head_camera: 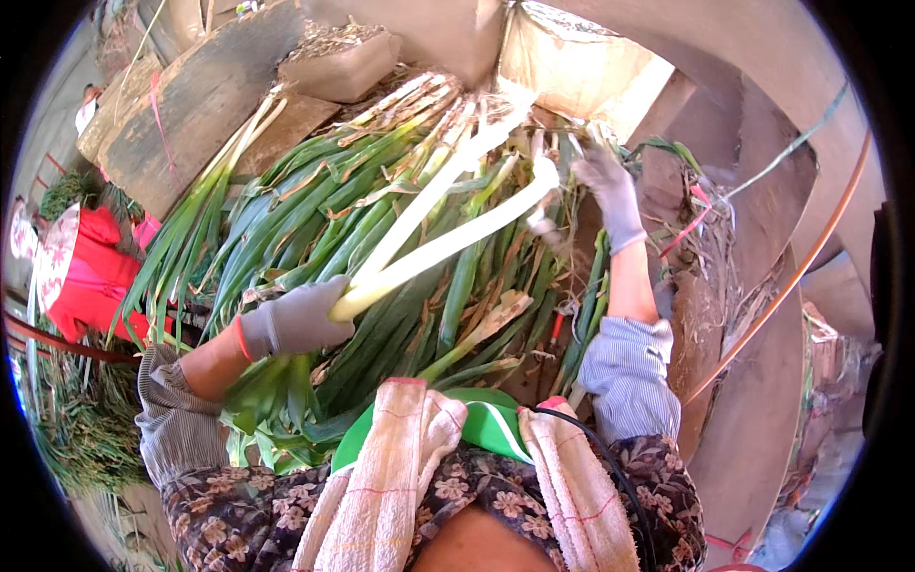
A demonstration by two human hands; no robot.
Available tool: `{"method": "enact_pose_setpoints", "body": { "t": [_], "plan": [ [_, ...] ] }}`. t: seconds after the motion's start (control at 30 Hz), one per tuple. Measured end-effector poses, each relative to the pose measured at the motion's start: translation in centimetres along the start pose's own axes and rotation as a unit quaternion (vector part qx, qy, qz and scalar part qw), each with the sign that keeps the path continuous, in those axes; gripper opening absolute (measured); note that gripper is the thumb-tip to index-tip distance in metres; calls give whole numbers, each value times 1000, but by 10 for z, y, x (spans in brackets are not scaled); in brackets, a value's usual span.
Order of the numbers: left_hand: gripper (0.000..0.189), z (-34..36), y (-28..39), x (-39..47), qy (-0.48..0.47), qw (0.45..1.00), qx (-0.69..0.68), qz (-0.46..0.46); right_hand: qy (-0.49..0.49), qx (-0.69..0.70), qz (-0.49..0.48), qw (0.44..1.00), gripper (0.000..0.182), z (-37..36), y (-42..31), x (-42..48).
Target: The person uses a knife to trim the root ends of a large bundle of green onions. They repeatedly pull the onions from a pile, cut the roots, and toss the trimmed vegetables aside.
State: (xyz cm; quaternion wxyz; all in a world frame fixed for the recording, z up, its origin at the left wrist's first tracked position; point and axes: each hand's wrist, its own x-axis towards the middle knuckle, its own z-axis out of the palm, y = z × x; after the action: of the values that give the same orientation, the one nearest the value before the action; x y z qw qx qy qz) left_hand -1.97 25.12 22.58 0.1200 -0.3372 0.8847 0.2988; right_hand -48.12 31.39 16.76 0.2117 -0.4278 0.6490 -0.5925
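Observation:
My left hand [300, 319], in a grey glove, grips the white stalks of large green onions [457, 239]. Two stalks fan out from it towards the upper right, and their green leaves [286, 400] hang below the hand. At the right, my right hand [607, 186], also gloved, is blurred near the root ends at the far side of the pile. Whether its fingers hold anything cannot be made out. Beneath both hands spreads a thick pile of unpeeled green onions [307, 214], with roots away from me and dry brown leaves among them.
A weathered board [200, 100] leans at the upper left, near a cardboard box [343, 61]. A person in red [100, 264] is at the left, above heaped leaves [93, 429]. Pink string [690, 229] and an orange-brown cord [786, 286] run at the right.

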Motion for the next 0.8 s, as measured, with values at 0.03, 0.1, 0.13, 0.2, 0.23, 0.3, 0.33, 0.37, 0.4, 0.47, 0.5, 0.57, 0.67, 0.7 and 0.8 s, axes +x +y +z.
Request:
{"method": "enact_pose_setpoints", "body": {
  "t": [0.03, 0.1, 0.13, 0.2, 0.23, 0.3, 0.33, 0.37, 0.4, 0.47, 0.5, 0.57, 0.67, 0.7, 0.8],
  "plan": [
    [44, 5, 0, -4, 0, 1000, 7, 5, -49, 13, -28, 998, 62, 21, -15, -4],
    [45, 7, 17, -6, -30, 999, -2, 35, -242, 34, 11, 970, 46, 24, -36, 2],
    [44, 7, 28, -7, -51, 998, -12, 37, -275, 127, 36, 952, 46, 24, -27, 0],
    [40, 8, 32, -6, -98, 992, -62, 45, -329, 243, 64, 910, 43, 27, -34, -11],
    [39, 8, 28, -7, -123, 986, -101, 55, -360, 216, 71, 905, 42, 20, -46, -16],
    [36, 12, 19, -6, -157, 971, -168, 73, -313, 188, 81, 927, 34, 19, -40, -22],
    [36, 16, 13, -4, -165, 963, -196, 81, -312, 178, 69, 931, 30, 19, -39, -22],
    [35, 19, 10, -4, -173, 955, -225, 89, -310, 169, 57, 934, 27, 18, -40, -21],
    [36, 16, 10, -6, -168, 954, -235, 86, -311, 162, 43, 936, 24, 21, -40, -20],
    [41, 18, 1, -8, -197, 935, -288, 70, -279, 150, 36, 948, 16, 27, -35, -17],
    [44, 18, -1, -8, -212, 924, -313, 64, -261, 144, 32, 954, 13, 29, -31, -16],
    [46, 15, 1, -9, -211, 925, -311, 49, -204, 90, -5, 975, 8, 33, -23, -13],
    [45, 16, 9, -5, -204, 934, -292, 31, -80, -177, -110, 975, 13, 29, -6, -5],
    [44, 18, 12, -5, -198, 938, -283, 18, -34, -331, -138, 933, 17, 34, -8, -5],
    [41, 16, 19, 1, -181, 936, -301, 1, 38, -413, -108, 903, 16, 44, -8, 7]
  ]
}}
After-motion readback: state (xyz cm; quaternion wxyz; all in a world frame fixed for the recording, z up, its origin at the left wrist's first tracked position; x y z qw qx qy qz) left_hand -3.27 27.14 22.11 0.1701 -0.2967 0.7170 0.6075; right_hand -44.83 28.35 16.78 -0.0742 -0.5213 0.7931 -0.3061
